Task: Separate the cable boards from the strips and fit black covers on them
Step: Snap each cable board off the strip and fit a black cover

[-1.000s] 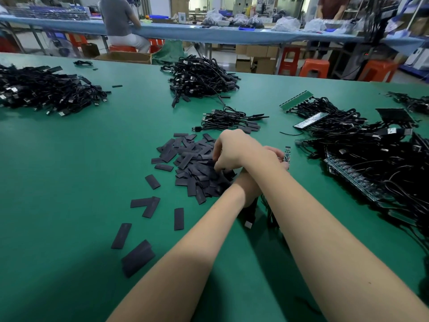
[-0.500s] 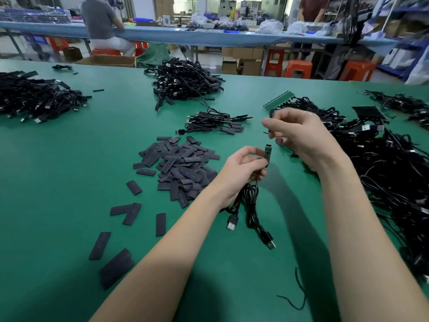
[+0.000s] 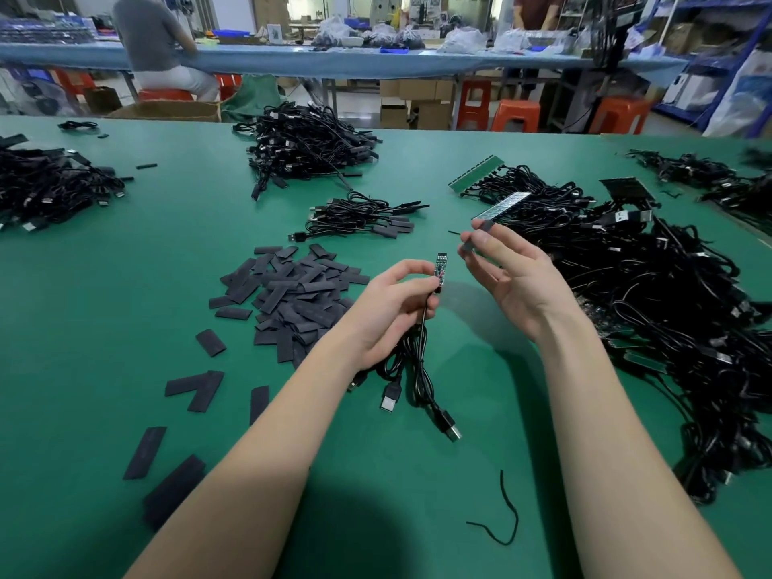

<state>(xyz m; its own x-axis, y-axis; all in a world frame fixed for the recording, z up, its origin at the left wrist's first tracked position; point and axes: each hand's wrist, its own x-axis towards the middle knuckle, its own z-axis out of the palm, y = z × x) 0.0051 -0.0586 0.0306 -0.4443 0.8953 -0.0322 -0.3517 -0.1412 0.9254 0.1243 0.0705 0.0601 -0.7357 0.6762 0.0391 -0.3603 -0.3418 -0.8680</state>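
My left hand grips a bundled black cable and holds its small circuit board upright above the green table. The cable's USB plugs hang down onto the table. A little to the right and higher, my right hand pinches a flat black cover between thumb and fingertips, a short gap from the board. A loose heap of black covers lies left of my left hand. Green board strips with cables attached lie in the big tangle on the right.
Piles of black cables sit at the far centre, far left, and right; a small finished bundle lies behind the covers. A stray wire scrap is near the table's front. People sit and stand at a blue bench behind.
My right hand left the cover heap carrying one black cover and rose to the right. My left hand lifted the cable and now holds its board upright.
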